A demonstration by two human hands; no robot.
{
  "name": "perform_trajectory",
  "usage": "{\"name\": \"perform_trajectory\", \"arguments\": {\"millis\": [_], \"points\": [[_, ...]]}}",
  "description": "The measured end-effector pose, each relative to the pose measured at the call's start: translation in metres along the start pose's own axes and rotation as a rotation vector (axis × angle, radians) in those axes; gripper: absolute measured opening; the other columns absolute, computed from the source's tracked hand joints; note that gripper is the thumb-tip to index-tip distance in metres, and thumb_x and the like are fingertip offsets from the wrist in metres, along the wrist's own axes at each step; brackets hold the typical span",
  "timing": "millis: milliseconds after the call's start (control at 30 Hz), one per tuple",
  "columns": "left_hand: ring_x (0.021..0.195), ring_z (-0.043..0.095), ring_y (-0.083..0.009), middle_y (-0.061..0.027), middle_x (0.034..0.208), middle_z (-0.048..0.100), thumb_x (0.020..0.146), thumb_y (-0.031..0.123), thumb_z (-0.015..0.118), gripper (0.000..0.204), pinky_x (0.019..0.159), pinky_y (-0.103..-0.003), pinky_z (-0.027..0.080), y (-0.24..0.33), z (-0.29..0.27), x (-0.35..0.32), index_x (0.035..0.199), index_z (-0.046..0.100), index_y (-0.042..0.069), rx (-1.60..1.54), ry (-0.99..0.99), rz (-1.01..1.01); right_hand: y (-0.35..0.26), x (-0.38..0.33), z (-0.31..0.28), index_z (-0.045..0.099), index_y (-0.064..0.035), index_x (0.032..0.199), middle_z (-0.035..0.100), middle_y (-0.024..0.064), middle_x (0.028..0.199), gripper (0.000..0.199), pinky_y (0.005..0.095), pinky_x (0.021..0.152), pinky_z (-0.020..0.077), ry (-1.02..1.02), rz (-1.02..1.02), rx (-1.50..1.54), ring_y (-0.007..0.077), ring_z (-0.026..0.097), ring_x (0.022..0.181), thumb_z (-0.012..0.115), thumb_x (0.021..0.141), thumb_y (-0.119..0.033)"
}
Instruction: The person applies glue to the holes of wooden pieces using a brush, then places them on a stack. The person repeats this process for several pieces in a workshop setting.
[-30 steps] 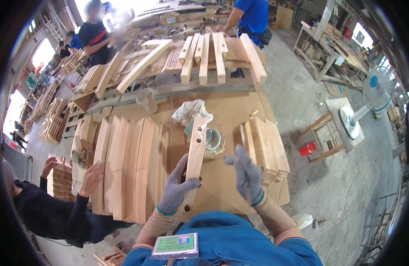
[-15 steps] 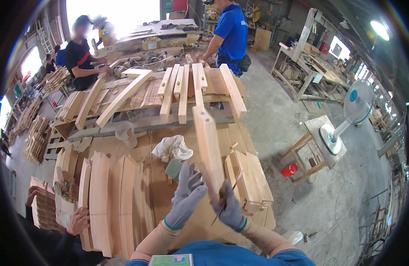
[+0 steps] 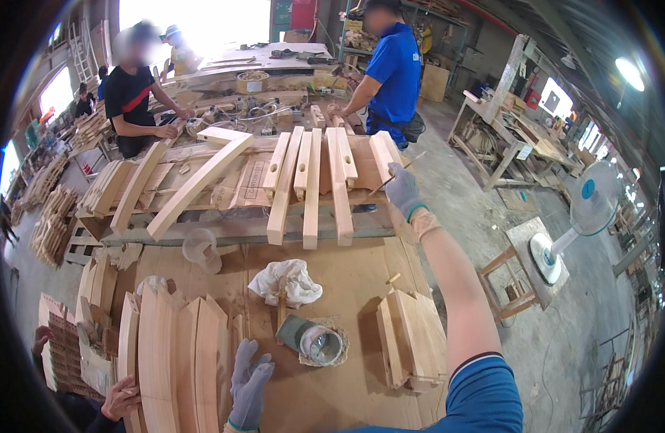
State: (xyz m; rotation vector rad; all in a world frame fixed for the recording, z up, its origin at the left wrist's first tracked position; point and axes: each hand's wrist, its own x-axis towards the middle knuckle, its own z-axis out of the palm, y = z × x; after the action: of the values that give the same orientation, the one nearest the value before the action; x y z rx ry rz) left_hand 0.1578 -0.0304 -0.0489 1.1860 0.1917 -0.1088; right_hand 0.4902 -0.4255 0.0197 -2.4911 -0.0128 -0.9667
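Note:
My right hand (image 3: 404, 190), in a grey glove, is stretched out to the far bench. Its fingers close round the near end of a pale wooden bar (image 3: 385, 153), and a thin stick (image 3: 417, 159) pokes out of the same grip. The glove hides the bar's near end. My left hand (image 3: 248, 384), also gloved, is low over the near table with fingers apart and nothing in them. Beside it stand curved wooden boards (image 3: 159, 361). Beyond it are a cup (image 3: 324, 345) of something greyish, a grey-green block (image 3: 295, 330) and a crumpled white cloth (image 3: 285, 282).
Several wooden bars (image 3: 312, 195) with slots lie on the far bench. Stacked wood pieces (image 3: 412, 339) sit at the near table's right. Another person's hand (image 3: 121, 397) touches the boards at left. Two people work across the bench. A fan (image 3: 592, 198) stands at right.
My right hand has moved forward from the near table to the far bench, still with the stick. My left hand has drawn back and left, uncovering the cup.

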Motion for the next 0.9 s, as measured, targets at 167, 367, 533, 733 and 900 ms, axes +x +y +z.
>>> {"name": "perform_trajectory", "arguments": {"millis": [167, 367, 533, 733, 900], "points": [[0.109, 0.055, -0.0221, -0.014, 0.141, 0.038, 0.089, 0.008, 0.054, 0.063, 0.091, -0.035, 0.049, -0.002, -0.008, 0.011, 0.145, 0.027, 0.002, 0.092, 0.118, -0.047, 0.012, 0.027, 0.034, 0.065, -0.0058, 0.097, 0.066, 0.0218, 0.091, 0.024, 0.0455, 0.078, 0.0501, -0.046, -0.006, -0.2, 0.0368, 0.064, 0.09, 0.054, 0.076, -0.006], [0.113, 0.051, -0.0205, -0.0126, 0.14, 0.039, 0.088, 0.005, 0.056, 0.062, 0.094, -0.032, 0.044, -0.012, -0.002, 0.022, 0.144, 0.029, 0.003, 0.04, 0.09, -0.136, 0.015, 0.012, 0.013, 0.061, -0.0083, 0.083, 0.065, 0.0152, 0.081, 0.007, 0.0432, 0.069, 0.0495, -0.129, -0.123, -0.306, 0.0325, 0.064, 0.081, 0.063, 0.077, -0.012], [0.112, 0.053, -0.0218, -0.0136, 0.14, 0.038, 0.09, 0.011, 0.054, 0.061, 0.094, -0.035, 0.045, -0.017, 0.004, 0.02, 0.144, 0.027, 0.001, 0.068, 0.076, -0.13, -0.022, -0.055, -0.033, 0.06, -0.0073, 0.084, 0.064, 0.0145, 0.087, 0.009, 0.0431, 0.076, 0.0489, -0.088, -0.27, -0.035, 0.0326, 0.062, 0.087, 0.064, 0.08, -0.015], [0.121, 0.048, -0.0208, -0.0115, 0.141, 0.04, 0.091, 0.012, 0.056, 0.06, 0.101, -0.033, 0.039, -0.009, 0.003, -0.003, 0.144, 0.029, 0.002, 0.126, -0.018, -0.135, -0.039, -0.208, -0.103, 0.062, -0.0026, 0.093, 0.063, 0.0193, 0.107, 0.015, 0.039, 0.086, 0.0487, -0.225, -0.192, 0.084, 0.0357, 0.06, 0.101, 0.066, 0.08, -0.006], [0.121, 0.047, -0.02, -0.0102, 0.14, 0.04, 0.091, 0.013, 0.06, 0.063, 0.103, -0.033, 0.039, -0.014, -0.011, -0.042, 0.144, 0.029, 0.003, 0.13, -0.021, -0.113, -0.055, -0.327, -0.124, 0.063, -0.0027, 0.094, 0.064, 0.0204, 0.111, 0.014, 0.0377, 0.088, 0.0479, -0.357, 0.038, 0.206, 0.0334, 0.061, 0.104, 0.066, 0.081, -0.005]]}}
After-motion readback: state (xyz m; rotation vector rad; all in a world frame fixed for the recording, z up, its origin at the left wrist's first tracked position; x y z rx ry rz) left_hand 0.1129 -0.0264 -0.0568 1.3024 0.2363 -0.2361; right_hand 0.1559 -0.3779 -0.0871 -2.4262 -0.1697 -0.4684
